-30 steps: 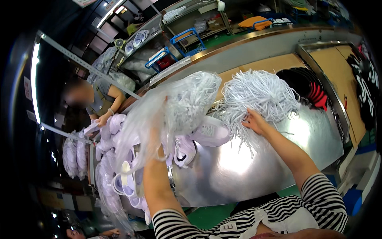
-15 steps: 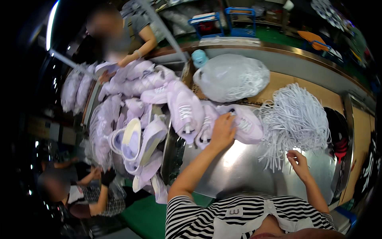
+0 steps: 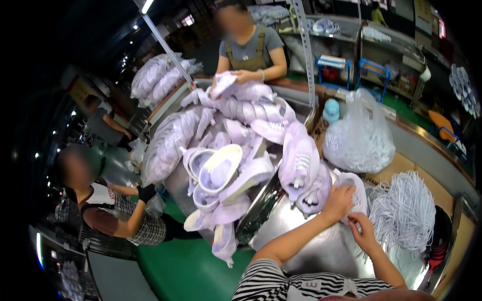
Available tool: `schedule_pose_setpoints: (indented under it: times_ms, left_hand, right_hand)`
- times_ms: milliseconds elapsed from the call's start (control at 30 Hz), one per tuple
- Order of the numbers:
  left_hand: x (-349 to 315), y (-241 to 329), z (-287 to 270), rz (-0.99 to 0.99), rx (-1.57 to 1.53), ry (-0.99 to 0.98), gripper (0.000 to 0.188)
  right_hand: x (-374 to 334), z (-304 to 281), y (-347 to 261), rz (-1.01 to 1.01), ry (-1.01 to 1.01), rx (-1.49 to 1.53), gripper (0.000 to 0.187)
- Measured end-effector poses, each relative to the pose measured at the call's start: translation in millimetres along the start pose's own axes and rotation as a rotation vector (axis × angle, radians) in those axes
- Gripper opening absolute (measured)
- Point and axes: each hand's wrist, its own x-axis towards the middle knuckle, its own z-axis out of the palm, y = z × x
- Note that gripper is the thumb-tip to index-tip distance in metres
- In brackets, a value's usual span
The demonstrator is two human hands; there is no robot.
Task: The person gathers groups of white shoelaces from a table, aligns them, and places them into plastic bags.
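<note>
So the pale lilac lace-up shoe (image 3: pixel 359 194) is set on the shiny metal tabletop (image 3: pixel 321 251), right in front of the body, probably so both hands can be used on it. The bare left hand (image 3: pixel 340 201) is laid over it, fingers bent, likely to keep it steady; how tight that grip is can't be told. The bare right hand (image 3: pixel 362 231) is held half-open by the shoe's near edge, and whether a lace is pinched can't be told either. The loose heap of white laces (image 3: pixel 404 208) is kept just beside, seemingly for easy reach.
</note>
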Motion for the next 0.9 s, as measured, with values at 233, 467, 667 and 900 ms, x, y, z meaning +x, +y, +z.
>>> schedule_pose_setpoints:
  times_ms: [233, 467, 667, 900]
  left_hand:
    - [23.1, 17.8, -113.1, 0.135, 0.311, 0.178, 0.044]
    - [38.6, -68.9, -194.4, -0.11, 0.608, 0.336, 0.052]
    - [5.2, -129.0, -196.8, -0.358, 0.454, 0.049, 0.065]
    - [-6.3, -65.7, -173.5, 0.018, 0.452, 0.166, 0.047]
  right_hand:
    - [-56.8, -12.3, 1.3, 0.228, 0.168, 0.106, 0.018]
    - [-87.2, 17.5, -5.3, 0.229, -0.069, 0.017, 0.02]
    - [-70.4, 44.4, -8.5, 0.26, -0.332, 0.123, 0.037]
    - [-54.8, 61.9, 38.4, 0.493, -0.266, 0.294, 0.041]
